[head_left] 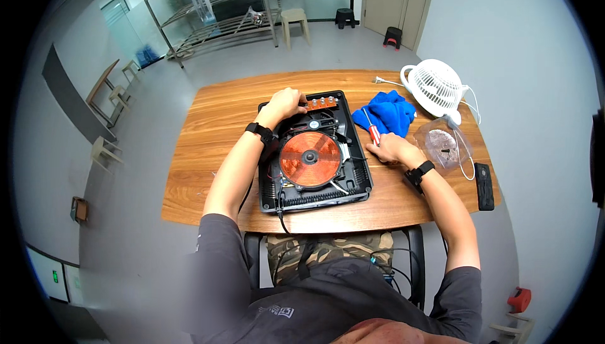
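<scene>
An opened black induction cooker (357,185) lies on the wooden table (189,155), showing its round copper coil (296,161). My left hand (283,106) is curled at the upper left of the cooker, by a narrow orange board (322,104) with silver buttons; what its fingertips grip is hidden. My right hand (394,149), right of the cooker, is closed on the handle end of a red-and-white screwdriver (374,132). The screwdriver's shaft points away from me over a crumpled blue cloth (394,108).
A white fan (435,89) with cord, a clear plastic container (450,142) and a black flat object (484,186) occupy the table's right side. A black cable (282,221) runs from the cooker over the near edge. Behind stand metal shelves (208,29) and stools (293,19).
</scene>
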`<state>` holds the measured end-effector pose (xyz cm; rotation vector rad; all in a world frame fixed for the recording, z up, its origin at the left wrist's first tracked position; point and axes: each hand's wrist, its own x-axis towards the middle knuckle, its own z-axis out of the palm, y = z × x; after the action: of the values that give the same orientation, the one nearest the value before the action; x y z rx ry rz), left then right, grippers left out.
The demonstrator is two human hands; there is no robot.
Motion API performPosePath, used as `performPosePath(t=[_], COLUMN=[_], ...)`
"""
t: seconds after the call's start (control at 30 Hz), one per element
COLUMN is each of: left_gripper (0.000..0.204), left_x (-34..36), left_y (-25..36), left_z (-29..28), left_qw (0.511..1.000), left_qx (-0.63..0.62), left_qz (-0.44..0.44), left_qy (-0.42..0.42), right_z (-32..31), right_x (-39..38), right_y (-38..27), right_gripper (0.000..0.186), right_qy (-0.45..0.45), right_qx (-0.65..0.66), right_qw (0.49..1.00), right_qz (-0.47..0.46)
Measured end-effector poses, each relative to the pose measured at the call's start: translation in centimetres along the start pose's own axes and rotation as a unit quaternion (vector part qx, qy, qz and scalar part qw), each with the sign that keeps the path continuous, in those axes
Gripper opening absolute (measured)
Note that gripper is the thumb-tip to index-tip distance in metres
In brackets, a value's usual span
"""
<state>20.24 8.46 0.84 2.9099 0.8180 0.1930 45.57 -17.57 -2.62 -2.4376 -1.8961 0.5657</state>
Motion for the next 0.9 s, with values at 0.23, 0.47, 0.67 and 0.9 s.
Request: performPosePath(t=[0.23, 0.47, 0.67, 0.9], left_gripper=[0.046, 0.039, 0.031, 0.026], left_x=[-1.5, -4.3, -9.3, -11.3], left_y=[-0.4, -2.1, -6.0, -6.0], left_z=[-0.2, -2.1, -1.2, 0.1], left_qw=[0.998, 0.992, 0.988, 0.972], left_qx=[-0.02, -0.078, -0.097, -0.159], left_qz=[0.02, 0.034, -0.027, -0.092], left_qy=[0.048, 0.093, 0.117, 0.146], right_z=[-3.1, -6.4, -9.3, -7.5], right_x=[-1.5, -0.7, 3.2, 12.1], right_y=[-1.4, -1.1, -4.0, -7.0], right_gripper=[0.078, 0.062, 0.032, 0.043], right_qy=[-0.018, 0.03, 0.178, 0.163], right_qx=[-0.04, -0.146, -0.012, -0.019], right_qw=[0.999, 0.989, 0.961, 0.95], right_qz=[0.017, -0.02, -0.212, -0.264])
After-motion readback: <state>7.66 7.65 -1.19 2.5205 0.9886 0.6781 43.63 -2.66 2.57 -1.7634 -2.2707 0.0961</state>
